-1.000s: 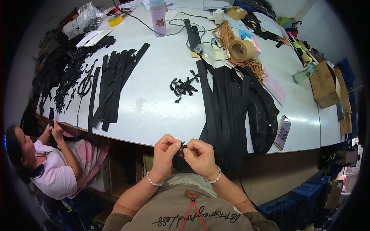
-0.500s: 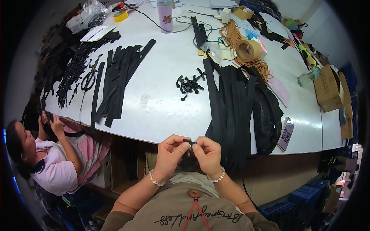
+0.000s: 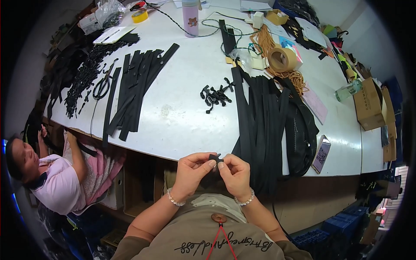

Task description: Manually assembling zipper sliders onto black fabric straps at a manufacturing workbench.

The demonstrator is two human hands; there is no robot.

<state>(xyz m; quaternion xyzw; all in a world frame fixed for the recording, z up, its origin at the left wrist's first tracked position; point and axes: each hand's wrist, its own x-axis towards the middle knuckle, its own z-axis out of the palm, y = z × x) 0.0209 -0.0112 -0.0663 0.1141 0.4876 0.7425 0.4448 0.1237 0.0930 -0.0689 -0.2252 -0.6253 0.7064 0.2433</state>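
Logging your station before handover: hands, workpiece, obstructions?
Bare left hand, bare right hand: both pinching. Flat black strip: held between them. Long black fabric-like strips close beside right; nothing visibly blocking either hand.

On the table (image 3: 173, 134), small pieces (image 3: 216, 97) are lying between left strips (image 3: 135, 91) and right strips (image 3: 262, 123), scissors (image 3: 106, 79) resting farther left, a bag (image 3: 299, 125) farther right.

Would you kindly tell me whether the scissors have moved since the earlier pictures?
No; the scissors lie in the same place beside the nearest black strip, while the whole view has shifted.
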